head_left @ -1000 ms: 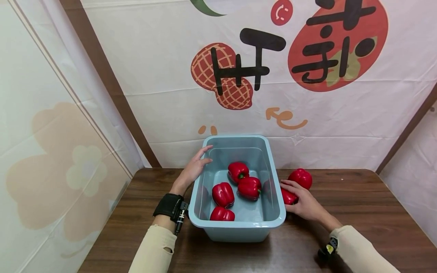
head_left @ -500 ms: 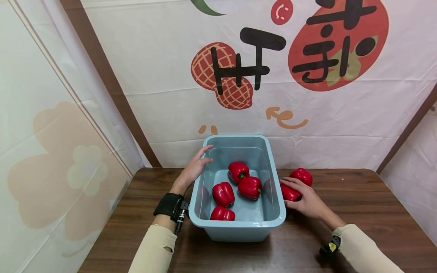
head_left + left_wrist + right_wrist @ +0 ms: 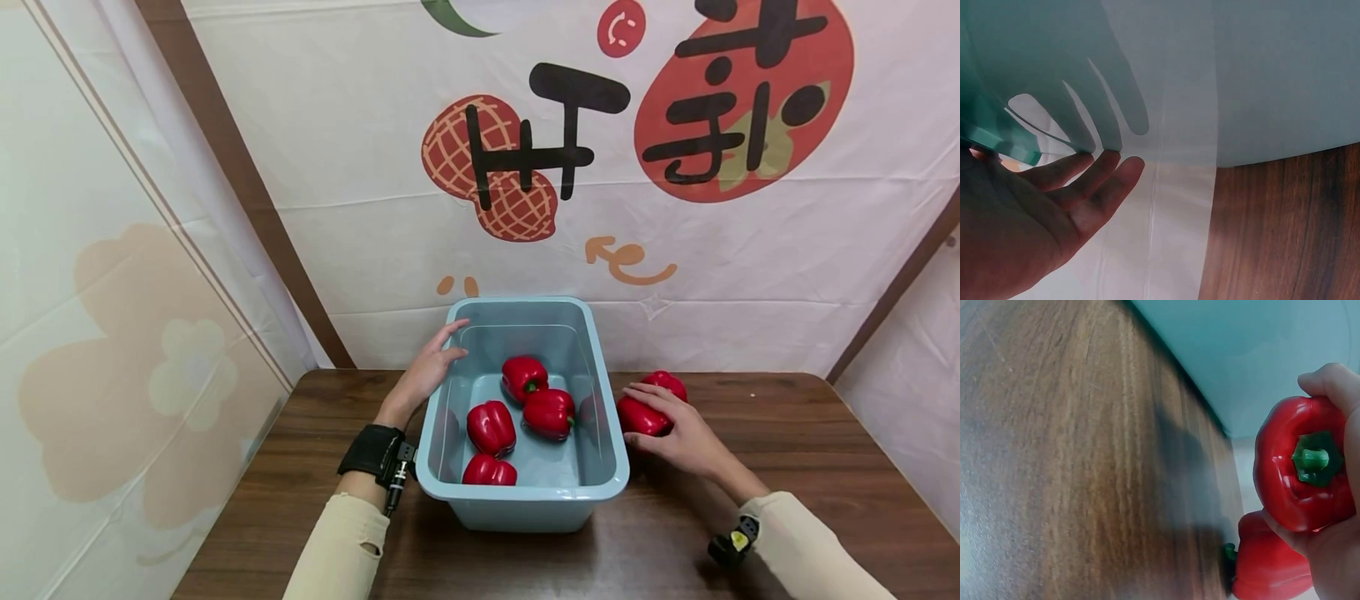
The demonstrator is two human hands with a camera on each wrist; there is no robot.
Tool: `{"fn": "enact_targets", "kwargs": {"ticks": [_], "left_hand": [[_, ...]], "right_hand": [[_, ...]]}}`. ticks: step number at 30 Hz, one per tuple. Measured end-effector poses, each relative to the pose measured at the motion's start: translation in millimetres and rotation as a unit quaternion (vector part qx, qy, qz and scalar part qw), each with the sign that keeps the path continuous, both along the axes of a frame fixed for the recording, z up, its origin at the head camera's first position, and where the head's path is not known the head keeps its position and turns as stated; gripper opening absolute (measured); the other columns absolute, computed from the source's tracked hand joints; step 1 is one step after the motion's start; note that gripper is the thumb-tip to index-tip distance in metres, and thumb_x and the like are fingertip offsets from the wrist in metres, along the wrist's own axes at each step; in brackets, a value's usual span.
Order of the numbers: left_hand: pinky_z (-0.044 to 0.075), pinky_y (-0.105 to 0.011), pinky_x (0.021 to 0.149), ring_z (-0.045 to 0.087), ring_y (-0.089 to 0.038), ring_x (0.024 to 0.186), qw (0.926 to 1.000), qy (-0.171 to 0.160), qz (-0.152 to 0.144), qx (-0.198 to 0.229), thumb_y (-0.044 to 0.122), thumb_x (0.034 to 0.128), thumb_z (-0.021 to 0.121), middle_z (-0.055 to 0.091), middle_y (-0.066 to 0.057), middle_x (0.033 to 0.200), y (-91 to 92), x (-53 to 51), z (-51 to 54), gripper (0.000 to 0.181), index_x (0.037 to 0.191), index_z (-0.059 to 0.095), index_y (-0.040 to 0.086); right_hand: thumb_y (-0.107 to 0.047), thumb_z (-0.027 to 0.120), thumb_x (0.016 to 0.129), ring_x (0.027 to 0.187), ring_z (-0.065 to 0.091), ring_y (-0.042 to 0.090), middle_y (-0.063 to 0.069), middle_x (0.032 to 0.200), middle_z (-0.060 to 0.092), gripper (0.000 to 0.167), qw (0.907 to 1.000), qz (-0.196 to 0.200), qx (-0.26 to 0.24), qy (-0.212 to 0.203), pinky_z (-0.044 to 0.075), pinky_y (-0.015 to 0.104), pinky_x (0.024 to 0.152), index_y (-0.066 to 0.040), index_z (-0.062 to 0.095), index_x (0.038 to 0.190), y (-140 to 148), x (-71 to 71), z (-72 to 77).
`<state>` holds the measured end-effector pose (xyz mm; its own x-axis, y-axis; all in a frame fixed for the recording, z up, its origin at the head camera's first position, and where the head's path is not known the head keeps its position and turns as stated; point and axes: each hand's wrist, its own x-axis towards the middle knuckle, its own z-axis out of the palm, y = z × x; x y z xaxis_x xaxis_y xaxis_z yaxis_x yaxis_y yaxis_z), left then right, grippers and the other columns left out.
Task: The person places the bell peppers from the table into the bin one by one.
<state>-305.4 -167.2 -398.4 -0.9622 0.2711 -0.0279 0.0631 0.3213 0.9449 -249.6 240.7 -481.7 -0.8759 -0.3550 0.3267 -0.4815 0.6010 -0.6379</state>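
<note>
A light blue bin point(image 3: 521, 504) stands on the table with several red bell peppers point(image 3: 491, 427) inside. Against its left rim rests the left hand point(image 3: 426, 372), thumb and fingers extended; in the left wrist view the fingertips of that hand point(image 3: 1079, 206) touch the bin's outer wall point(image 3: 1285, 81). Just right of the bin, the right hand point(image 3: 686, 437) grips a red pepper point(image 3: 643, 417), thumb on one side and fingers on the other. The right wrist view shows this gripped pepper point(image 3: 1279, 469) with its green stem facing the camera. Another pepper point(image 3: 1269, 562) lies beside it.
The wooden table point(image 3: 787, 450) extends to both sides of the bin. Behind it hangs a white printed cloth point(image 3: 360, 233), close to the bin's far end. The second pepper outside the bin point(image 3: 667, 383) sits near the table's back edge.
The right hand and the pepper in its grip have shifted slightly right and back, now partly covering the pepper behind. The left hand and the bin have stayed in place.
</note>
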Motion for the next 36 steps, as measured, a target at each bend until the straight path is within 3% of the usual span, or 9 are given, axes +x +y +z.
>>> {"fn": "enact_targets", "kwargs": {"ticks": [5,19,31,36], "left_hand": [[0.053,-0.045,0.086,0.051,-0.041,0.122,1.0,0.0,0.002,-0.003,0.024,0.1016,0.041,0.024,-0.012,0.159,0.2,0.1,0.6,0.054,0.155,0.03,0.025],[0.053,-0.05,0.088,0.048,-0.045,0.126,1.0,0.005,-0.004,-0.001,0.023,0.1021,0.04,0.023,-0.015,0.16,-0.2,-0.9,0.8,0.055,0.156,0.028,0.024],[0.053,-0.048,0.087,0.048,-0.044,0.125,1.0,0.002,-0.003,-0.002,0.025,0.1017,0.041,0.023,-0.014,0.16,-0.6,-1.6,-0.3,0.055,0.155,0.03,0.025],[0.053,-0.047,0.087,0.048,-0.042,0.124,1.0,0.002,-0.001,-0.004,0.025,0.1017,0.041,0.023,-0.014,0.16,-1.0,-1.0,-0.5,0.055,0.155,0.029,0.024]], "right_hand": [[-0.024,0.082,0.079,0.124,0.044,0.038,0.012,0.144,0.049,0.069,0.9999,-0.003,-0.01,-0.006,0.056,0.051,0.079,-0.014,0.054,0.141,2.0,1.8,5.1],[-0.021,0.081,0.08,0.123,0.047,0.032,0.01,0.144,0.05,0.066,0.9996,-0.007,0.0,0.029,0.056,0.041,0.078,-0.013,0.056,0.14,4.3,0.9,16.0],[-0.02,0.081,0.08,0.118,0.051,0.033,0.01,0.145,0.049,0.067,0.9995,-0.022,-0.013,0.02,0.055,0.031,0.076,-0.013,0.055,0.141,6.1,2.6,29.3],[-0.019,0.081,0.08,0.119,0.05,0.035,0.011,0.145,0.048,0.068,0.9994,-0.026,-0.012,0.02,0.056,0.037,0.076,-0.011,0.054,0.142,6.8,3.1,34.3]]}}
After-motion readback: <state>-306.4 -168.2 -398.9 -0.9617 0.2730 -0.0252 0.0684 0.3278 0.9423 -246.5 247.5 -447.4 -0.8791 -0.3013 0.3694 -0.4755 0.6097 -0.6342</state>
